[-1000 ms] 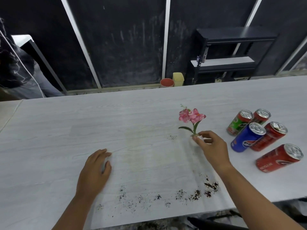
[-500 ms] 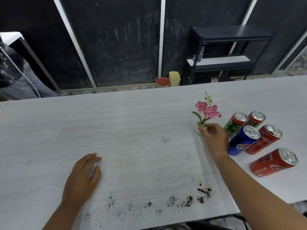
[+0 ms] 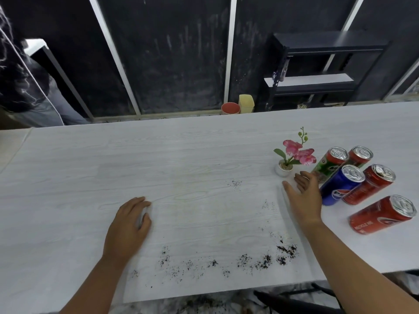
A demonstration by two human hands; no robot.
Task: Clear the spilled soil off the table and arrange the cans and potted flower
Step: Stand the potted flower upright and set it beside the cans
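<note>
A small white pot with a pink flower (image 3: 283,169) stands upright on the white table (image 3: 158,159), left of the cans. My right hand (image 3: 303,196) hovers just in front of the pot, fingers spread, holding nothing. A green can (image 3: 328,163), a blue can (image 3: 340,185) and two red cans (image 3: 369,184) stand grouped at the right; a third red can (image 3: 383,215) stands in front of them. Dark soil (image 3: 260,260) lies scattered near the front edge, with a small patch (image 3: 234,184) farther back. My left hand (image 3: 129,225) rests flat on the table.
Behind the table's far edge stand an orange cup (image 3: 230,108) and a yellow container (image 3: 246,103). A black shelf unit (image 3: 317,71) is against the dark wall. More soil lies on the floor below the front edge (image 3: 199,304).
My right hand carried the flower pot right and back, set it upright beside the cans, then let go and drew back. The left hand stayed flat on the table.
</note>
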